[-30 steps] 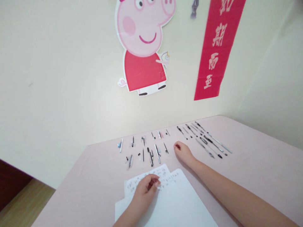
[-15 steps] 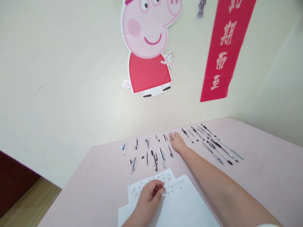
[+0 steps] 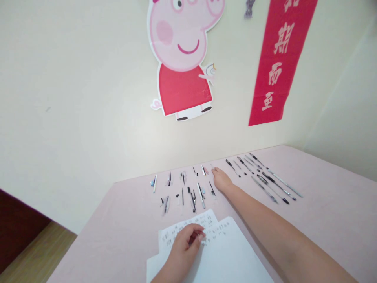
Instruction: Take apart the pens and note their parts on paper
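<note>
My right hand [image 3: 222, 181] reaches across to the far side of the table, its fingers closed together. A small, thin, pale tip shows at the fingertips, too small to name. Just left of it lies a white and dark pen [image 3: 203, 170] with a pink piece beside it. A black pen part [image 3: 212, 188] lies below that hand. My left hand [image 3: 188, 245] rests on the handwritten sheet [image 3: 167, 228], fingers curled and thumb close to the index finger. What it holds, if anything, is hidden. A blank white sheet [image 3: 232, 255] lies beneath and right of it.
Taken-apart pens and caps, including a white pen [image 3: 155, 183], lie in two rows at left. Several whole pens, such as a black one [image 3: 278, 186], lie at right. The pink table [image 3: 123, 220] meets a wall bearing a pig cutout [image 3: 185, 90] and red banner [image 3: 279, 70].
My right hand's fingers have drawn together, and a pale tip now shows at them instead of a dark one. My left hand has stayed in place.
</note>
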{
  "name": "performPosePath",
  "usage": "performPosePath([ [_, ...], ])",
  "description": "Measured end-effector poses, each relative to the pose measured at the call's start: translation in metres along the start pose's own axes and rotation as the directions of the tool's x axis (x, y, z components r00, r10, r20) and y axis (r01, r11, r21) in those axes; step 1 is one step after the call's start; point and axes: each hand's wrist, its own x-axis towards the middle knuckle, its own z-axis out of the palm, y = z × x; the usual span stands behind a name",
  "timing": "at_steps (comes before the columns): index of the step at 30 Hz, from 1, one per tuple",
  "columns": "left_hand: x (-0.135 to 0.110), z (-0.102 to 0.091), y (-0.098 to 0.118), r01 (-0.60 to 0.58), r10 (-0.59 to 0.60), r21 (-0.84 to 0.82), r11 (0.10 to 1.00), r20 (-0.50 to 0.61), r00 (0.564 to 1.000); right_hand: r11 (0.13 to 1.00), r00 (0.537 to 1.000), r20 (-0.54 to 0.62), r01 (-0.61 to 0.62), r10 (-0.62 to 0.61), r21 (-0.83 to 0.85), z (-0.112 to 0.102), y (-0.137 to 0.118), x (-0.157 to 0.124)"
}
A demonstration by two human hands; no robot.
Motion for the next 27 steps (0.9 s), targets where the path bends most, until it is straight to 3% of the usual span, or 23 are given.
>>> performPosePath([
  [10,0.0,0.0,0.004,-0.012,0.011,-0.011,1.0,-0.014,1.0,0.998,0.997,0.051,0.065,-0.064,-0.021,-0.019,-0.003,-0.076],
  [18,-0.002,0.0,0.006,-0.025,0.025,0.012,1.0,-0.01,1.0,0.996,0.992,0.092,0.085,-0.086,0.016,-0.022,-0.005,-0.123],
  [23,-0.001,0.0,0.008,-0.033,0.033,0.036,0.999,-0.005,0.999,0.993,0.989,0.122,0.076,-0.087,0.091,-0.028,-0.005,-0.131],
  [27,-0.002,0.0,0.007,-0.032,0.032,0.053,0.998,0.004,0.999,0.987,0.992,0.119,0.033,-0.053,0.159,-0.037,-0.003,-0.113],
])
